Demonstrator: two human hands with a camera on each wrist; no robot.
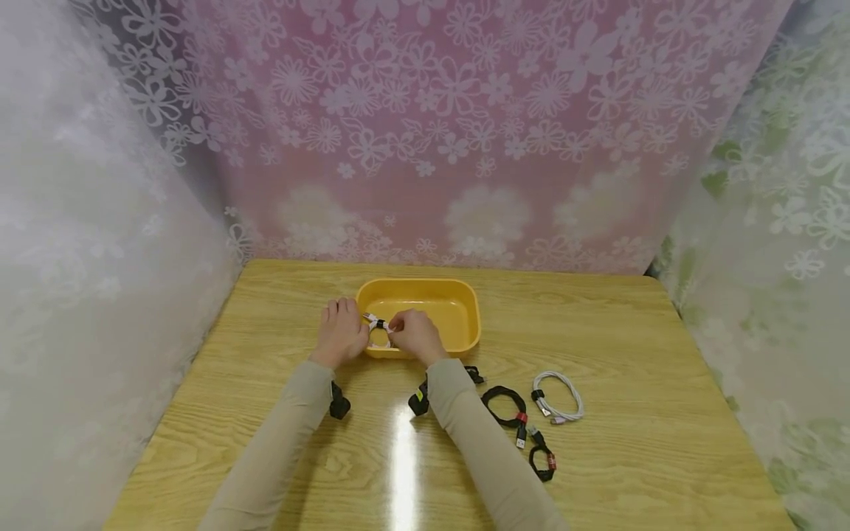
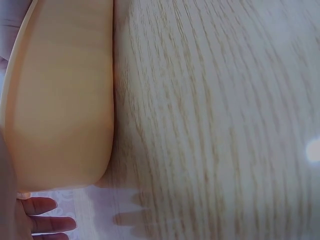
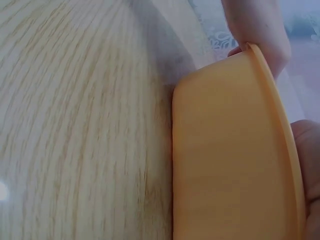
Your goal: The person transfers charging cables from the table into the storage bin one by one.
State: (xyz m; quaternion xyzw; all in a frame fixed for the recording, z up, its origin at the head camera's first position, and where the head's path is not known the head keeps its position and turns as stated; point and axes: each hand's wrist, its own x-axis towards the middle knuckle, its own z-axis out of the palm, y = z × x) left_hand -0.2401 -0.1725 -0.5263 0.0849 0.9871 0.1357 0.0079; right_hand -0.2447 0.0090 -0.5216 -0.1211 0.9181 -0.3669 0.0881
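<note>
A yellow plastic bin [image 1: 458, 350] stands near the back of the table. Inside its left part lies a coiled white USB cable [image 1: 380, 337] with a black strap round it. My right hand [image 1: 417, 333] reaches over the front rim and pinches the coil's right side; its fingertips are partly hidden. At the left end of the bin my left hand [image 1: 341, 332] rests against the rim, its fingers [image 2: 52, 223] stretched out straight in the left wrist view. The bin's front wall [image 3: 230, 150] fills much of the right wrist view, hiding most of the right hand.
Right of my right forearm lie a black cable with a red strap [image 1: 505, 407], a white cable with a black strap [image 1: 561, 398] and a smaller black cable [image 1: 542, 461]. Another black cable [image 1: 474, 374] is partly hidden by the sleeve. Floral curtains [image 1: 425, 147] surround the table [image 1: 598, 332].
</note>
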